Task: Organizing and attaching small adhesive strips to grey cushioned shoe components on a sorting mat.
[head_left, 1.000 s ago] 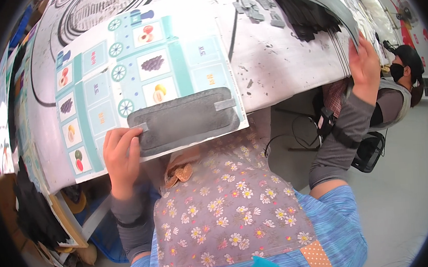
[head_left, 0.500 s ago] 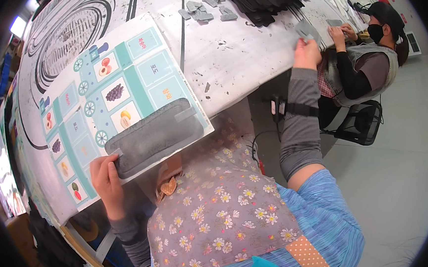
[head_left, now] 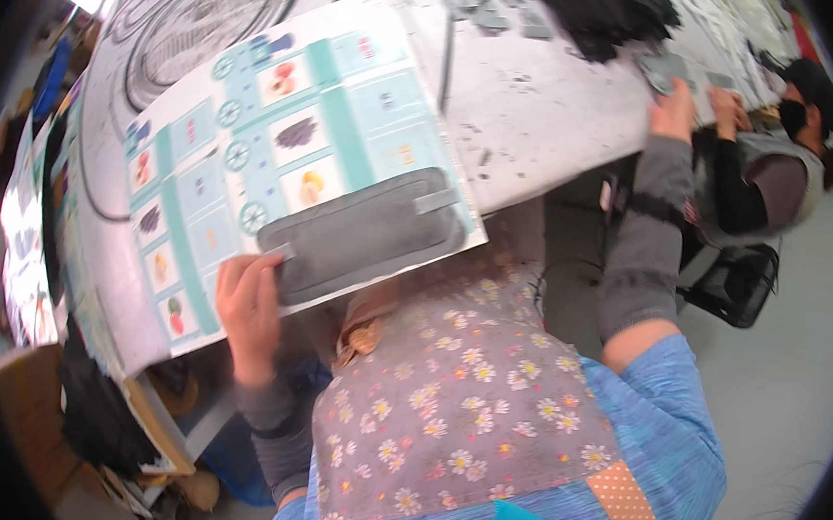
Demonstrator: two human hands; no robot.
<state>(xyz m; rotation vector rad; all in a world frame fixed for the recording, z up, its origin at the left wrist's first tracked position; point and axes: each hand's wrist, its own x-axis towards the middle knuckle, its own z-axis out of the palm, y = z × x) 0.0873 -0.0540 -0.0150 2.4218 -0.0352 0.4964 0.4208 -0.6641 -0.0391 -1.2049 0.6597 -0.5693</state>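
- Nearest is the flowered apron (head_left: pixel 464 392), just short of the table (head_left: pixel 525 161).
- Below the table's near left corner, a blue bin (head_left: pixel 233 466) stands, and black cloth (head_left: pixel 103 407) hangs by the left edge.
- The printed sheet (head_left: pixel 371 22) reaches slightly past the table's near edge; the grey pad (head_left: pixel 362 235) lies along the sheet's near edge, toward its right corner.
- The left hand (head_left: pixel 249 306) has its fingers bent together at the pad's left end, by the light tab there; whether they pinch or only press cannot be told.
- Farther right, inside the near edge, the right hand (head_left: pixel 674 112) touches a grey piece (head_left: pixel 664 72); blur hides how firmly the fingers close.
- A black stack (head_left: pixel 602 5) crowds the space just beyond that piece, with grey scraps (head_left: pixel 491 13) to its left.
- A co-worker (head_left: pixel 768 173) sits at the near edge, hands close beside the right hand.
- One second ago, a long grey band arched over the stack to the right hand; now the piece there sits short of the stack. The co-worker's hands, hidden then, show now. Left hand and pad keep their places on the sheet.
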